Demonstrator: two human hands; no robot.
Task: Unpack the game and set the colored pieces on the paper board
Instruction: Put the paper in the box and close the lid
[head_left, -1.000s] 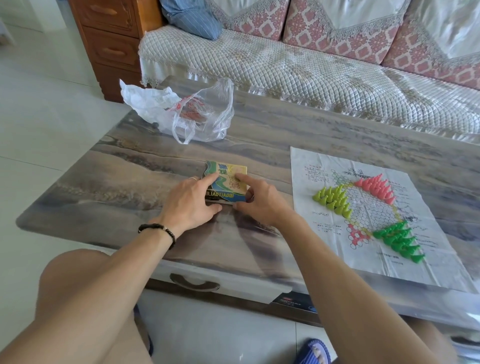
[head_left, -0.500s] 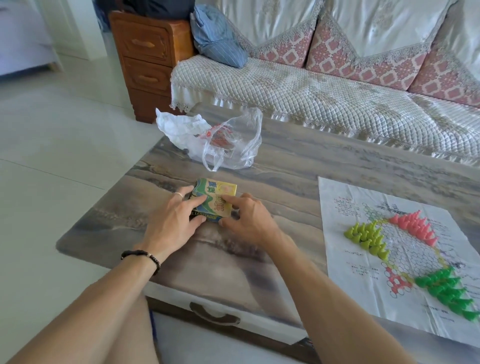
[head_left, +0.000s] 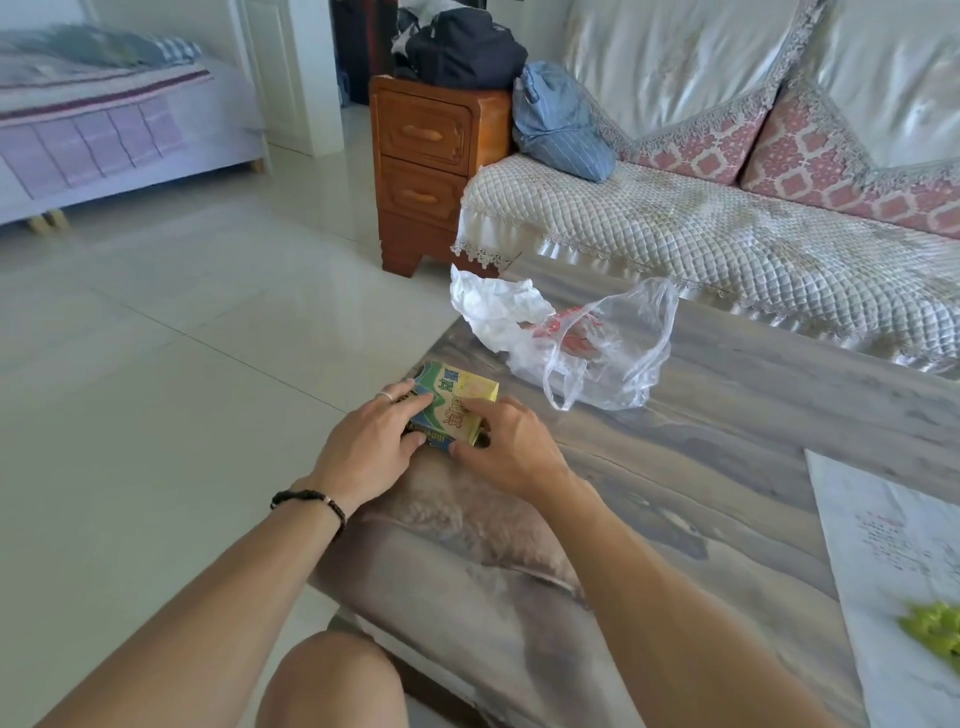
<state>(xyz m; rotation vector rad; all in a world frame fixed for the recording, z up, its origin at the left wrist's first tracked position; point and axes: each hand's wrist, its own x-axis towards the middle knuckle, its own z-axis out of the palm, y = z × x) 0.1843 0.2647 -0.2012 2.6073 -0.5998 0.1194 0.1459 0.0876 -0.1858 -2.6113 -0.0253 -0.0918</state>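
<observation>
while resting on the table (head_left: 727, 441), the game box (head_left: 457, 410) sits gripped between both hands (head_left: 441, 447).

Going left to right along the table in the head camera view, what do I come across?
Left hand → game box → right hand → clear plastic bag → paper board → yellow-green pieces at the right edge.
</observation>
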